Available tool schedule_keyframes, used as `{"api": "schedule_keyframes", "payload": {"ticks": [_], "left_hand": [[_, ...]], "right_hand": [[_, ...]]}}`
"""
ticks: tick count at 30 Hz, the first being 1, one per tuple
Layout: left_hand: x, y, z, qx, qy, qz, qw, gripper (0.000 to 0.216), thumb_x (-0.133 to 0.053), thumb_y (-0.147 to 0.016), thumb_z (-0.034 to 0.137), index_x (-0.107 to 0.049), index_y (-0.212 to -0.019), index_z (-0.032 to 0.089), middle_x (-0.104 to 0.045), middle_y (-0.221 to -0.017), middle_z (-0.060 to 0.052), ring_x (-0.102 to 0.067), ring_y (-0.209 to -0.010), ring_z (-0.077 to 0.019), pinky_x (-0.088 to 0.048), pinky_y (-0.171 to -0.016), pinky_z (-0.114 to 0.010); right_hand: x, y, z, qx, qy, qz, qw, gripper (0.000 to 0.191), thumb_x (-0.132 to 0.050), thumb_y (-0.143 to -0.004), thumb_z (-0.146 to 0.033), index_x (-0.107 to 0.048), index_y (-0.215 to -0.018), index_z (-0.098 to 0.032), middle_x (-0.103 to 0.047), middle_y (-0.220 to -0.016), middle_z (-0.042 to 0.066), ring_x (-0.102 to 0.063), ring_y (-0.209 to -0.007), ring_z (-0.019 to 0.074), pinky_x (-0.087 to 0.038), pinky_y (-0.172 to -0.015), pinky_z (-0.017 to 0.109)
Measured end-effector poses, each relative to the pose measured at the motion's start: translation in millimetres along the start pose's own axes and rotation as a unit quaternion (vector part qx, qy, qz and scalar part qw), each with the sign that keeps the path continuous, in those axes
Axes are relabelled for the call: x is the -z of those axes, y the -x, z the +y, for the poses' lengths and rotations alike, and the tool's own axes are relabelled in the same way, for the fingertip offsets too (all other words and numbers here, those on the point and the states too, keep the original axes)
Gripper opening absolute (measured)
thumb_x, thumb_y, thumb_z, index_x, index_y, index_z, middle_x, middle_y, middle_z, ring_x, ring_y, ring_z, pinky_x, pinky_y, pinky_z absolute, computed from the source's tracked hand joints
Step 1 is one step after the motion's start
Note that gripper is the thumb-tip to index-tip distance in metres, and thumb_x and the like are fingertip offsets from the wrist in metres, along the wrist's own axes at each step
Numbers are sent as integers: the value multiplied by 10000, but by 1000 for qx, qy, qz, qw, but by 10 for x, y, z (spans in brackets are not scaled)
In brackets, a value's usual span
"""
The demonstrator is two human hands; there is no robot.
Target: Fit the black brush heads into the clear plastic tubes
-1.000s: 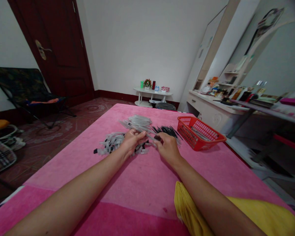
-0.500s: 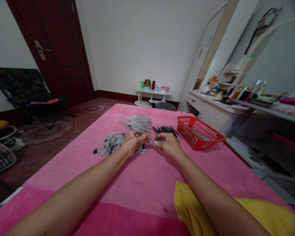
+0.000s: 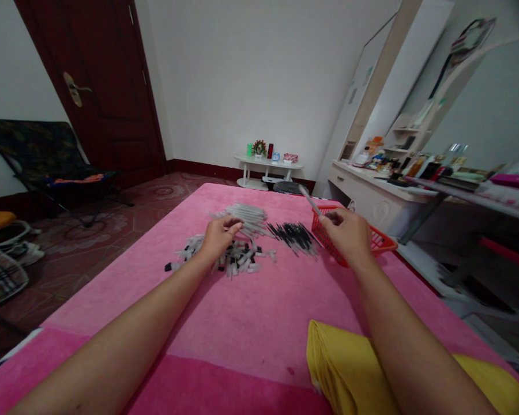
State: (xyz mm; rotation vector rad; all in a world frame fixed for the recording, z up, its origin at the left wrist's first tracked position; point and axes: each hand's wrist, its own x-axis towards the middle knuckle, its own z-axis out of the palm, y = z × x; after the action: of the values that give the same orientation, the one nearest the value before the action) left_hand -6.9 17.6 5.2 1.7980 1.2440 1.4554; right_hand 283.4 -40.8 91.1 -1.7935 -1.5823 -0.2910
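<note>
Held up over the near left corner of the red basket (image 3: 335,248), a slim grey-clear pen (image 3: 310,200) is pinched in my right hand (image 3: 348,230), its far end pointing up and left. My left hand (image 3: 219,235) reaches to the near edge of a stack of clear pen barrels (image 3: 248,214). Its fingers are bent, with thumb and forefinger slightly apart and no held item visible. Under and beside that hand spreads a heap of clear and black pen caps (image 3: 242,256). Thin black pen refills (image 3: 294,236) lie in a bunch between the barrels and the basket.
A pink cloth (image 3: 225,323) covers the table. Yellow fabric (image 3: 350,363) lies at its near right. Beyond stand a low white table (image 3: 268,161) with small items, a dressing table (image 3: 372,184) crowded with bottles, and a folding chair (image 3: 38,155) at the left.
My hands have parted. The right one has carried the pen right to the basket; the left has let go of it and shifted slightly left to the barrels.
</note>
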Motion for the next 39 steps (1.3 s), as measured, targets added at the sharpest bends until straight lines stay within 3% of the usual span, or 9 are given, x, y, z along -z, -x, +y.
{"api": "schedule_keyframes", "payload": {"ticks": [2,5,10,16,20,24,30,34,39], "left_hand": [[108,-47,-171,-2,-97,-9,995,231,-580,-764,300,-709,-910,176,-718,-933,-72,-653,-858,-210,-497,-770,-309],[218,-61,-331,5,-196,-38,980,245,-578,-759,275,-712,-953,207,-719,-964,-63,-652,-887,-212,-492,-759,-289],[280,-52,-374,9,-293,-78,953,261,-586,-763,311,-716,-963,209,-719,-964,-90,-654,-884,-236,-479,-749,-296],[236,-53,-421,6,-286,-106,952,284,-628,-707,211,-718,-976,210,-715,-987,-90,-649,-929,-247,-476,-814,-311],[189,-25,-431,-19,-260,-103,960,286,-597,-735,206,-715,-996,213,-712,-1006,-77,-647,-945,-248,-482,-833,-322],[130,11,-344,-61,-227,-100,967,286,-564,-775,219,-703,-1025,211,-709,-1021,-58,-643,-955,-223,-493,-827,-301],[33,63,-114,-155,-239,-124,950,275,-543,-794,167,-697,-1017,215,-711,-987,-40,-636,-933,-190,-484,-839,-282],[8,93,-54,-183,-260,-118,941,256,-549,-791,153,-700,-988,213,-712,-948,-41,-637,-909,-187,-484,-818,-280],[20,101,-70,-186,-267,-106,940,259,-550,-783,142,-699,-985,206,-709,-962,-45,-635,-899,-194,-484,-804,-292]], "right_hand": [[75,-85,208,-58,73,17,996,357,-544,-738,-489,-716,-841,-194,-684,-769,109,-612,-719,237,-399,-588,301],[114,-157,479,-121,146,-16,982,374,-553,-725,-499,-725,-868,-200,-681,-809,148,-623,-762,285,-413,-601,347],[76,-187,664,-147,166,-51,974,416,-575,-713,-500,-721,-939,-183,-677,-831,173,-625,-767,308,-421,-603,371],[-41,-118,424,-9,72,25,997,298,-527,-787,-370,-703,-922,-171,-690,-877,108,-616,-791,229,-419,-669,313],[-242,6,205,74,43,-76,993,240,-518,-806,-312,-701,-878,-176,-695,-865,80,-615,-787,189,-408,-677,274],[-464,203,82,82,95,-190,974,210,-559,-787,-321,-701,-892,-207,-700,-873,76,-631,-832,200,-400,-666,262],[-624,387,43,82,168,-254,949,232,-572,-776,-375,-692,-901,-220,-695,-935,82,-633,-902,230,-425,-689,273],[-562,331,22,57,189,-268,943,226,-537,-773,-283,-695,-908,-196,-688,-948,116,-639,-900,248,-439,-706,296],[-250,123,73,31,176,-298,938,189,-606,-697,-229,-716,-845,-189,-695,-867,108,-643,-840,236,-428,-663,273]]}}
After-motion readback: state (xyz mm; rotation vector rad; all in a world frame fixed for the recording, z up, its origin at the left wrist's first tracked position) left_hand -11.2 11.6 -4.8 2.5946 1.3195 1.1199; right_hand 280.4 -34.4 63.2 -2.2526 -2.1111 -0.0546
